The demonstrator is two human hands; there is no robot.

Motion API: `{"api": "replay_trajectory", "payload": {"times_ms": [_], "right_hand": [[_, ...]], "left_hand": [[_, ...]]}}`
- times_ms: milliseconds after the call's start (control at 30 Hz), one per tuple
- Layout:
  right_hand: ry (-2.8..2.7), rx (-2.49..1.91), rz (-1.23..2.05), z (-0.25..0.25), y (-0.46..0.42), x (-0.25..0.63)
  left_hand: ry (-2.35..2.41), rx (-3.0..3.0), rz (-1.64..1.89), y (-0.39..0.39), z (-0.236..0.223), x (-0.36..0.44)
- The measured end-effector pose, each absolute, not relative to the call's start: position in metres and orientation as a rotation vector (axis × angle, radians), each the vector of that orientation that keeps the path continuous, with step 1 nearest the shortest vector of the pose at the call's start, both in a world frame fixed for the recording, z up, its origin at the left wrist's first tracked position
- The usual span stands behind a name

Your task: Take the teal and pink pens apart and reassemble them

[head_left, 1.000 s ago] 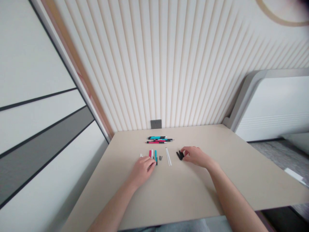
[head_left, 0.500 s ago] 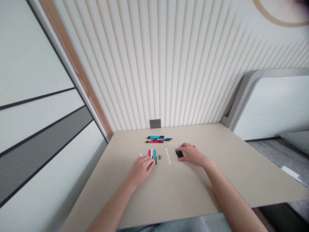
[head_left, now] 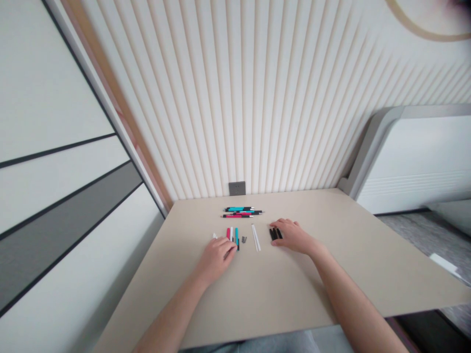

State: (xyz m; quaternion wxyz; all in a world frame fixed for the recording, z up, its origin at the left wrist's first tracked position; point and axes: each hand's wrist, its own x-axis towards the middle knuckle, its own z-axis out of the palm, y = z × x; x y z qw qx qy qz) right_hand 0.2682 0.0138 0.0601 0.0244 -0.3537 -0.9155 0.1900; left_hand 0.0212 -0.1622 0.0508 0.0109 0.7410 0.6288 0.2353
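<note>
My left hand [head_left: 216, 257] rests on the table, its fingers loosely curved and thumb apart, at the near ends of a row of pen barrels. In that row lie a red barrel [head_left: 228, 232], a white barrel [head_left: 231, 233] and a turquoise barrel [head_left: 237, 234] with black parts beside it. My right hand [head_left: 292, 235] arches with thumb and fingers apart around several short black pen parts [head_left: 275, 234], which lie side by side on the table. Between the hands are small grey pieces [head_left: 244, 239] and thin white refills [head_left: 256, 238].
Several assembled turquoise, red and black pens [head_left: 241, 212] lie at the back of the beige table [head_left: 279, 294]. Small white pieces [head_left: 215, 236] sit just beyond my left hand. A dark wall socket [head_left: 237, 188] is behind the table, and a bed headboard [head_left: 412, 162] stands at the right.
The black parts by my right hand have shifted slightly right and now lie more evenly spread. My right hand moved a little with them; my left hand stayed in place.
</note>
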Motion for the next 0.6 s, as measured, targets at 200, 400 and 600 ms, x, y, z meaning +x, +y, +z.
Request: {"api": "replay_trajectory", "payload": {"times_ms": [200,400,600], "right_hand": [[-2.852,-1.041,0.584,0.060,0.015,0.268],[-2.844,-1.020,0.598,0.057,0.016,0.267],[-2.819,-1.089,0.624,0.058,0.024,0.276]], "left_hand": [[1.968,2.301,0.733,-0.162,0.050,0.022],[1.973,2.306,0.702,-0.162,0.051,0.021],[1.960,2.318,0.719,-0.163,0.051,0.021]]}}
